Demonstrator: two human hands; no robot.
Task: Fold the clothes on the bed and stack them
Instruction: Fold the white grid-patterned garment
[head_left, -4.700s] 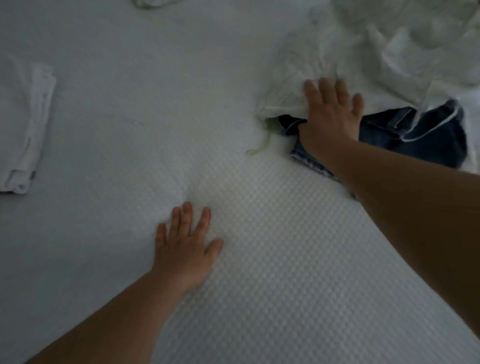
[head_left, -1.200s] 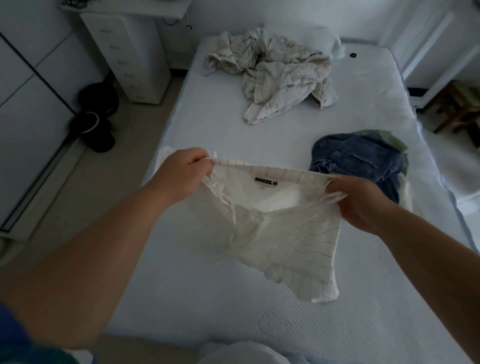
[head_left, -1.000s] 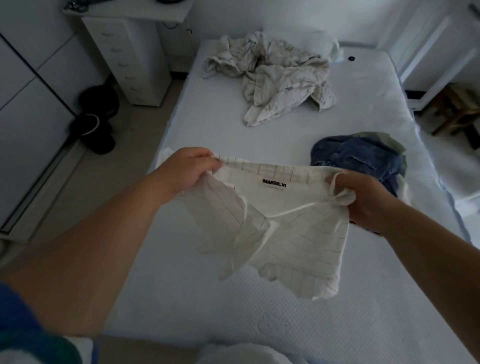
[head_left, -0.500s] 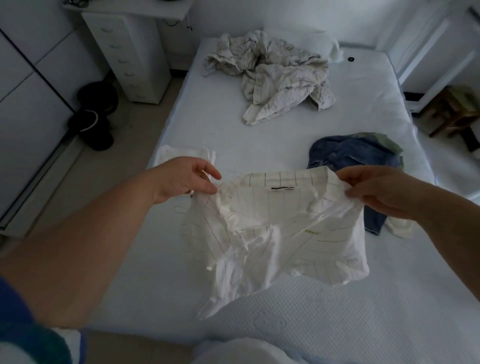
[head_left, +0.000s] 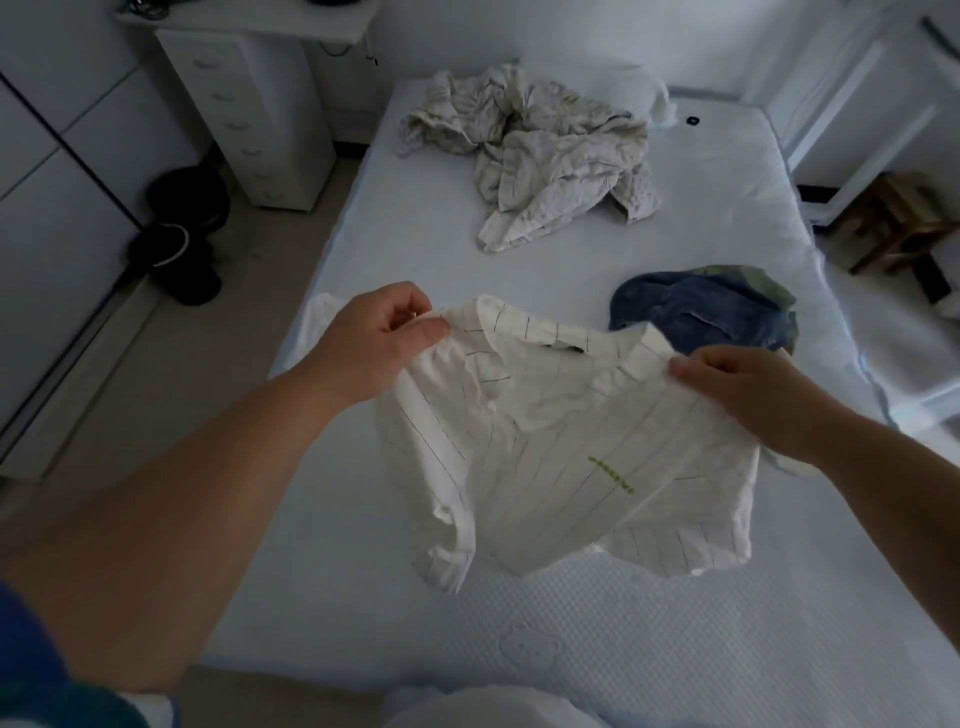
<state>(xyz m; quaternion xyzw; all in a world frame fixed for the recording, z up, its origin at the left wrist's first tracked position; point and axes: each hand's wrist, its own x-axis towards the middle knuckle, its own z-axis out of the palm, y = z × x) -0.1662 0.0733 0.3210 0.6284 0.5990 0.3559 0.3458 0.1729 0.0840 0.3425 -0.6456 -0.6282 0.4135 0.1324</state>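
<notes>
I hold a white shirt with thin dark stripes (head_left: 561, 457) in the air above the bed (head_left: 597, 639). My left hand (head_left: 379, 338) pinches its left shoulder by the collar; my right hand (head_left: 753, 395) pinches the right shoulder. The shirt hangs crumpled, collar up, with small green lettering on the chest. A blue denim garment (head_left: 711, 312) lies bunched on the bed behind my right hand, over something pale green. A folded white piece (head_left: 319, 317) peeks out behind my left hand at the bed's left edge.
A crumpled pile of cream striped cloth (head_left: 540, 150) lies at the head of the bed. A white drawer unit (head_left: 249, 109) and dark shoes (head_left: 182, 244) stand on the floor to the left. A wooden stool (head_left: 893, 223) is at the right.
My hands shifted grip to the shirt's shoulders and moved apart; the shirt turned so its front with green lettering faces me. Earlier I had leaned over the bed reaching for the pile.
</notes>
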